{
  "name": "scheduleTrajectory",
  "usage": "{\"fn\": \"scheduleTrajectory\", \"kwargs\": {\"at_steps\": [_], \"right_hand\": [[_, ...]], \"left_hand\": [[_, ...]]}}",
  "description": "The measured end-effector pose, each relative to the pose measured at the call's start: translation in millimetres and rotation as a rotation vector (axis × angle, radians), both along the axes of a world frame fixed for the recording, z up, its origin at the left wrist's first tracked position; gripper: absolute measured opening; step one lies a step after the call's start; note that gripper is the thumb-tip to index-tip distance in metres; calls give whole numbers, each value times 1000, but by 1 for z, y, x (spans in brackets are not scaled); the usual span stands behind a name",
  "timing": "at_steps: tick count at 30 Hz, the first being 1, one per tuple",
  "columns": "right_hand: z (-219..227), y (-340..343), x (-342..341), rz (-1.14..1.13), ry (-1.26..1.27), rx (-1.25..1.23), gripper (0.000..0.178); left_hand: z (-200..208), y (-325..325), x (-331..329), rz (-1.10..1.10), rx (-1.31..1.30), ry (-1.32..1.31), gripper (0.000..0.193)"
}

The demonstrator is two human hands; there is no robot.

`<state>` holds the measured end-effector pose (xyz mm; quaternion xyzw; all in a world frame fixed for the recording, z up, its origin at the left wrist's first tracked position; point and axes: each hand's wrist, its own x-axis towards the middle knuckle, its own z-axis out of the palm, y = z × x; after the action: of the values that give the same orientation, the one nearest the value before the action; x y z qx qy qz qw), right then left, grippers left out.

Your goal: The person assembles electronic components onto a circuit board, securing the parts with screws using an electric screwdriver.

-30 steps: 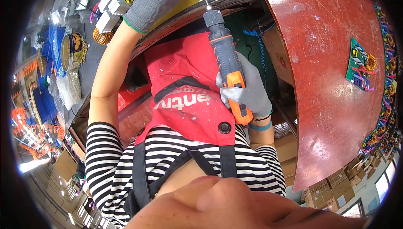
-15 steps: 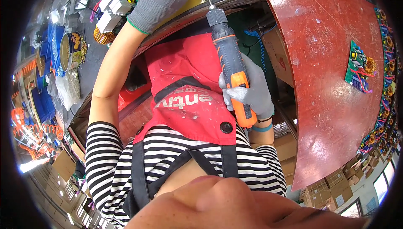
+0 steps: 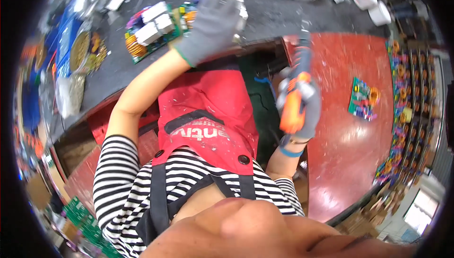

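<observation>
My left hand (image 3: 213,29), in a grey glove, is curled over a circuit board (image 3: 188,17) at the bench's near edge. Silvery-white metal parts show just beyond the fingers; motion blur and the glove hide the exact grip. My gloved right hand (image 3: 309,109) is wrapped round a black and orange electric screwdriver (image 3: 294,102). The tool's tip points away from me, over the corner where the red board meets the bench, apart from the left hand. Left of my left hand lies another circuit board (image 3: 153,31) with white heat sinks and a copper coil.
A red panel (image 3: 340,154) spans the right side, bearing a small green circuit board (image 3: 363,98). Past its edge stand rows of coil-bearing boards (image 3: 416,97). White cups (image 3: 379,13) sit at the back right. A round tin (image 3: 80,52) and a clear bag (image 3: 68,95) are at left.
The screwdriver has swung right, away from the left hand, and its tip has left the work. My view has shifted, showing more of the bench and the boards at right.
</observation>
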<state>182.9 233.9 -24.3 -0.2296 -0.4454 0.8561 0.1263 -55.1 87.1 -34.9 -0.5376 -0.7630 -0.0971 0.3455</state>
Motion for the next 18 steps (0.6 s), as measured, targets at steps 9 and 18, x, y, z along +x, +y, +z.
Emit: {"fn": "scheduleTrajectory", "kwargs": {"at_steps": [9,18], "right_hand": [[-8,37,-87,-553,-133,985,72],[57,-71,-128,-449,2,1617,77]], "left_hand": [[45,-124,-5,-93,113,-74,33],[57,-489,-170,1226,-62,-513,17]]}}
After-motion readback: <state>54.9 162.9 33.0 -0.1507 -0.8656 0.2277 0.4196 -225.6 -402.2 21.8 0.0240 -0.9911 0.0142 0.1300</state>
